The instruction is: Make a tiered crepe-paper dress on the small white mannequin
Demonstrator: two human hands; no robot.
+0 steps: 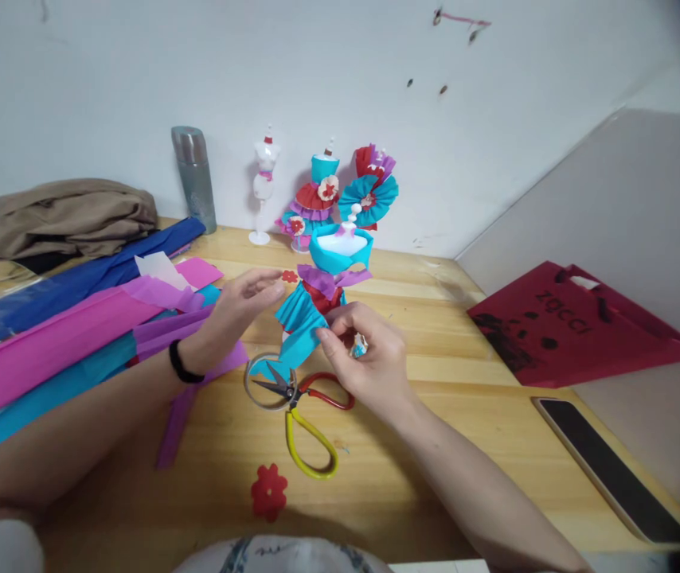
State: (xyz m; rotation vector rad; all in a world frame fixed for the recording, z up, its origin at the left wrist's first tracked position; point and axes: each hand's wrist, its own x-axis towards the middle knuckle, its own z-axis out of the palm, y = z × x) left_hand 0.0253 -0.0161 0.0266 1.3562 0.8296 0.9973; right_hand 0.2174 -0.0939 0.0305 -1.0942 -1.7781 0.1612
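My right hand [369,350] pinches a strip of blue crepe paper [301,330], pleated at its upper part and hanging down toward the table. Beside it, my left hand [253,294] has its fingers stretched out and holds nothing. Just behind the strip stands a small dress form [343,243] wrapped in blue, purple and red paper. Scissors [292,394] with one red and one yellow handle lie open beneath the strip, overlapping a roll of tape [250,386]. Nearer to me lies a red paper flower [269,492].
Crepe paper sheets [77,318] cover the left side. At the back stand a grey bottle [193,179], a bare dress form [263,187] and two dressed ones [323,171]. A red paper bag [579,326] and a phone [608,469] lie on the right. Brown cloth [74,215] sits back left.
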